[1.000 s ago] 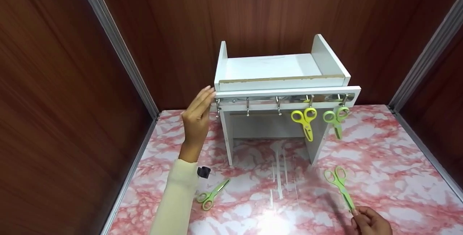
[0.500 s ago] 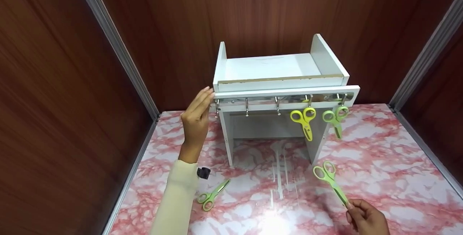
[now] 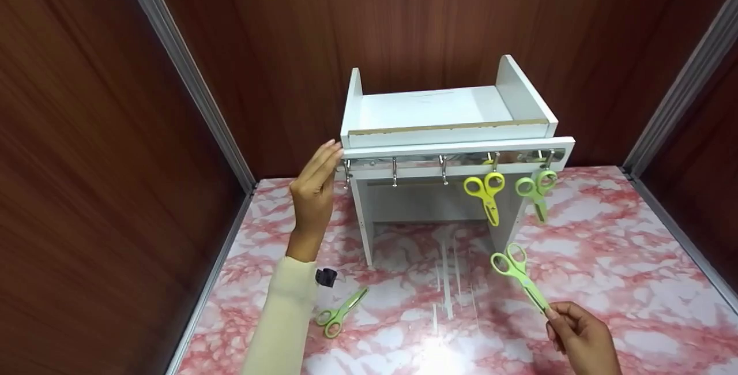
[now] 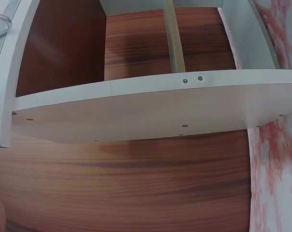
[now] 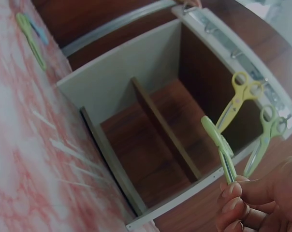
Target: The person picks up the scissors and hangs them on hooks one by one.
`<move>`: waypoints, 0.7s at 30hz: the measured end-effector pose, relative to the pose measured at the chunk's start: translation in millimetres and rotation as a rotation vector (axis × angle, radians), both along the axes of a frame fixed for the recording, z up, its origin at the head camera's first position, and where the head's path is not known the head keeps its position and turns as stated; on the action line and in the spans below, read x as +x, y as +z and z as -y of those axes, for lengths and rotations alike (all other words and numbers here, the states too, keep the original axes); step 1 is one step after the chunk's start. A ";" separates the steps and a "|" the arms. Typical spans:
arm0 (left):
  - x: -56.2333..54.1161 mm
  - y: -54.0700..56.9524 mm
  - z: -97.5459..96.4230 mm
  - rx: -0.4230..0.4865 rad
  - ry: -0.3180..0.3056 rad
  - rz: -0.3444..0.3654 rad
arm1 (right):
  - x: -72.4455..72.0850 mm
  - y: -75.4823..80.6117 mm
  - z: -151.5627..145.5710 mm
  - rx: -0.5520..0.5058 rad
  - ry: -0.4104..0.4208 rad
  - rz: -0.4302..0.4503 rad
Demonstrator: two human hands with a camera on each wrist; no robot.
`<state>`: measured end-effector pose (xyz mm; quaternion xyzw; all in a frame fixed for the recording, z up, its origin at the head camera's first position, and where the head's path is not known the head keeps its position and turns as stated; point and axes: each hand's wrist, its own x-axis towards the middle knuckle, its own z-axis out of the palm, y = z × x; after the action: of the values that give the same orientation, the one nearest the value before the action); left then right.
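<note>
My right hand (image 3: 583, 337) pinches a pair of green scissors (image 3: 522, 276) by the blade end, handle loops pointing up and away, in front of the shelf's right leg. Straight fingers of my left hand (image 3: 314, 187) rest against the left end of the white board (image 3: 415, 149) on the shelf. That board carries a metal rail with several hooks (image 3: 395, 172). Yellow scissors (image 3: 490, 202) hang from the second hook from the right, and other green scissors (image 3: 539, 199) hang from the rightmost one. The right wrist view shows the held scissors (image 5: 218, 140) close before the hanging yellow pair.
Another pair of green scissors (image 3: 341, 312) lies on the marbled table (image 3: 634, 282) at the front left, near a small black object (image 3: 326, 277). The white shelf (image 3: 432, 109) stands mid-table. Brown wood-look walls (image 3: 426, 17) enclose the back and sides.
My right hand has moved up and to the left, bringing the green scissors nearer the shelf. The left hand stays at the board's end.
</note>
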<state>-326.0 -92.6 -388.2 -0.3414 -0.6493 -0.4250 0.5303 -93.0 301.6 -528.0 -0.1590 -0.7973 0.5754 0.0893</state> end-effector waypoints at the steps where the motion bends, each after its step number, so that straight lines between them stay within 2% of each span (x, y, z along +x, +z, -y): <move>1: 0.1 0.3 -0.1 0.000 -0.001 -0.001 | -0.7 2.2 0.5 0.008 0.002 0.003; 9: 0.3 4.5 -0.7 -0.005 -0.008 -0.005 | -2.9 13.2 2.8 0.005 0.021 0.007; 21: 0.7 1.3 -0.2 0.001 -0.002 -0.003 | -7.7 30.7 4.6 0.044 0.052 -0.032</move>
<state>-325.3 -92.4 -386.9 -0.3424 -0.6478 -0.4253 0.5312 -100.8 297.0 -497.3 -0.1270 -0.8120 0.5625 0.0908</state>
